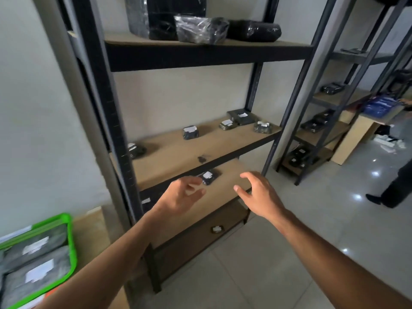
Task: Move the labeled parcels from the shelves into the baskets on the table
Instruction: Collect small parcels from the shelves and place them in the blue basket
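Note:
A black metal shelf unit [200, 56] with wooden boards stands in front of me. Several small black parcels with white labels lie on its middle board, among them one parcel [190, 132] near the centre. A lower board holds one labeled parcel [209, 176]. My left hand [180, 197] reaches toward that parcel, fingers spread and relaxed, just short of it, holding nothing. To its right my right hand [258, 192] hovers over the same board, also empty. The lowest board carries another small parcel [217, 229]. A green basket [69, 241] at the bottom left holds grey labeled parcels.
Large black wrapped bundles [200, 27] sit on the top board. A second shelf unit [312, 139] with more parcels stands to the right. Beyond it is a wooden table [356, 130] with blue items, and a person's dark trouser leg [396, 186] on the tiled floor.

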Action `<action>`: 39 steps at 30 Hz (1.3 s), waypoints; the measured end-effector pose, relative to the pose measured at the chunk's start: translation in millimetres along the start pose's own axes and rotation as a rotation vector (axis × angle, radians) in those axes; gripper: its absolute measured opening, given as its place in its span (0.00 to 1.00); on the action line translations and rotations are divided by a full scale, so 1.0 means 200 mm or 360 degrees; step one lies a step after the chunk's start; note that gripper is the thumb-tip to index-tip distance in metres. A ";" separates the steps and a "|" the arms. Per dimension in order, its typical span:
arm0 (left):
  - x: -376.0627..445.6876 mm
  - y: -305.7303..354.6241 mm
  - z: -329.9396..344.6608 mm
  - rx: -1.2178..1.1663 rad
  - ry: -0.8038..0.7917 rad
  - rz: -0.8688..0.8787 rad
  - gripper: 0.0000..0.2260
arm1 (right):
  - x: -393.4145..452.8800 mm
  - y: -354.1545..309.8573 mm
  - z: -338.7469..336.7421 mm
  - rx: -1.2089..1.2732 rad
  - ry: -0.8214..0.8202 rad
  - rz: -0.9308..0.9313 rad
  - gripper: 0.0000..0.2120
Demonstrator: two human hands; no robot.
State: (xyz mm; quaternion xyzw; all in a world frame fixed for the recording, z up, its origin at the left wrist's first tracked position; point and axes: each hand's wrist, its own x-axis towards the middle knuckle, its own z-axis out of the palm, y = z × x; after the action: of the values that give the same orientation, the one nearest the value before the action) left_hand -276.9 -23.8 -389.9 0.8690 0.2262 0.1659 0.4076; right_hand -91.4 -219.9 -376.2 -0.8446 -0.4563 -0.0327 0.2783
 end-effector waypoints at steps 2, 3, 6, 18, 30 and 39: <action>0.25 0.05 0.08 -0.0013 -0.0030 -0.0013 0.16 | 0.18 0.19 -0.05 -0.0001 -0.0045 0.0015 0.21; 0.38 0.08 0.12 -0.0031 -0.0038 -0.0016 0.15 | 0.27 0.29 -0.08 -0.0006 -0.0070 0.0017 0.22; 0.72 0.20 0.22 -0.0089 -0.0065 -0.0031 0.14 | 0.53 0.54 -0.16 0.0004 -0.0085 0.0074 0.22; 1.94 0.46 0.81 0.0004 -0.0299 -0.0242 0.28 | 1.49 1.71 -0.27 -0.0079 -0.0311 0.0116 0.34; 2.89 0.45 1.21 0.0597 -0.0503 -0.0502 0.59 | 2.03 2.34 0.20 -0.0306 -0.0466 -0.0472 0.39; 2.80 0.36 1.28 0.0367 0.0125 -0.0528 0.39 | 2.03 2.36 0.24 -0.0265 -0.0487 -0.0439 0.32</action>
State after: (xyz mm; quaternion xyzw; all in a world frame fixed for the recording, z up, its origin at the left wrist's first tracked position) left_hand 334.4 69.0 -432.4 0.8536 0.3993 0.1033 0.3181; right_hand 507.5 -91.6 -498.9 -0.7894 -0.6000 0.0204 0.1279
